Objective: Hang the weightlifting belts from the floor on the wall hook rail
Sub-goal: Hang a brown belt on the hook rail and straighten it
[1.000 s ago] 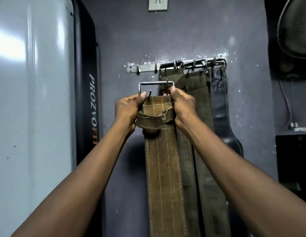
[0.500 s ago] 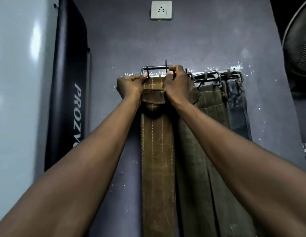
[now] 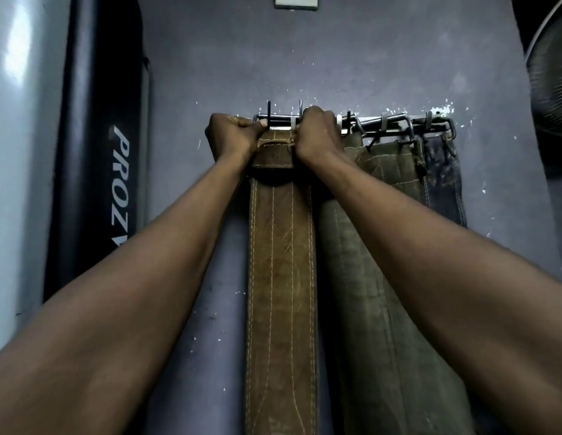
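A brown leather weightlifting belt (image 3: 281,262) hangs straight down the grey wall. Its metal buckle (image 3: 281,120) is pressed against the left part of the wall hook rail (image 3: 395,119). My left hand (image 3: 232,136) grips the belt's top at the left side of the buckle. My right hand (image 3: 318,135) grips the right side. Whether the buckle sits on a hook is hidden by my hands. An olive belt (image 3: 380,246) and a dark belt (image 3: 444,177) hang from the rail to the right.
A black upright pad marked PROZV (image 3: 97,152) leans at the left beside a pale glossy panel (image 3: 19,152). A wall socket (image 3: 296,2) is above the rail. A fan (image 3: 552,73) stands at the right edge.
Both hands have lifted the brown belt from below the rail up to it, so the buckle now lies against the rail's left end. The view has moved closer to the wall.
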